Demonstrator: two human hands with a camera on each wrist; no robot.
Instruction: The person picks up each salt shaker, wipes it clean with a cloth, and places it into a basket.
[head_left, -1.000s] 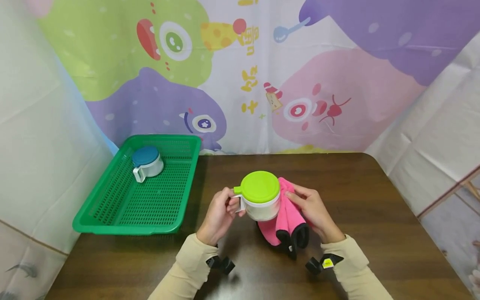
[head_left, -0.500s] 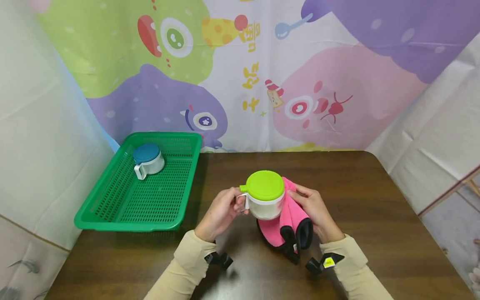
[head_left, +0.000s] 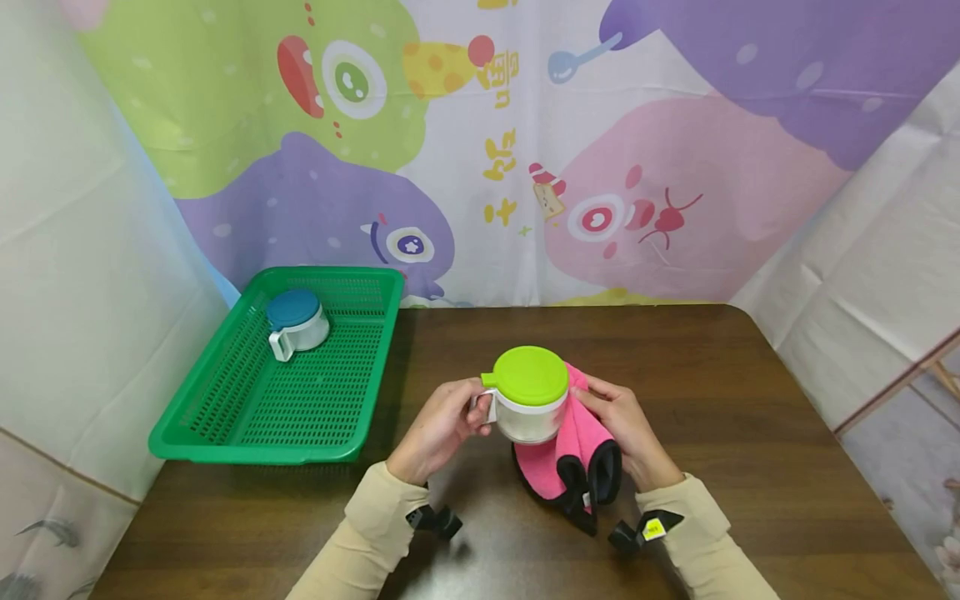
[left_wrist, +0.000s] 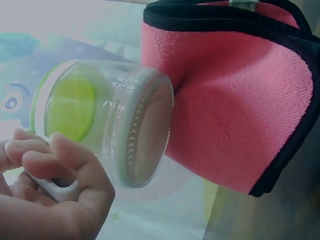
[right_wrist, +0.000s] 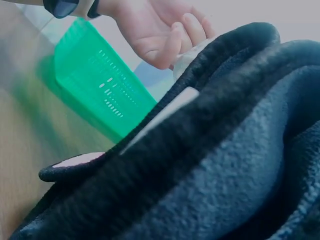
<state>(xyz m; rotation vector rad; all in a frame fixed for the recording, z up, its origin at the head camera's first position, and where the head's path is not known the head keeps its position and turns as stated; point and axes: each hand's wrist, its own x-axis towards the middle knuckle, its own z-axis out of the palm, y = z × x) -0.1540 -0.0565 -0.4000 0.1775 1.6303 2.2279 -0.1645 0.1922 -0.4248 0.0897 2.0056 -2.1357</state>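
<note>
Lid up over the desk (head_left: 697, 375), well in from its far edge, the jar (head_left: 528, 417) hangs from your left hand (head_left: 442, 425)'s grip on its handle (head_left: 492, 407), while your right hand (head_left: 628, 425) pinches the cloth (head_left: 579, 435) against its opposite side.

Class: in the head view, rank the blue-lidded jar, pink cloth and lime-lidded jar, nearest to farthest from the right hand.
1. Pink cloth: in the right hand.
2. Lime-lidded jar: left of it.
3. Blue-lidded jar: far left, in the green basket.
</note>
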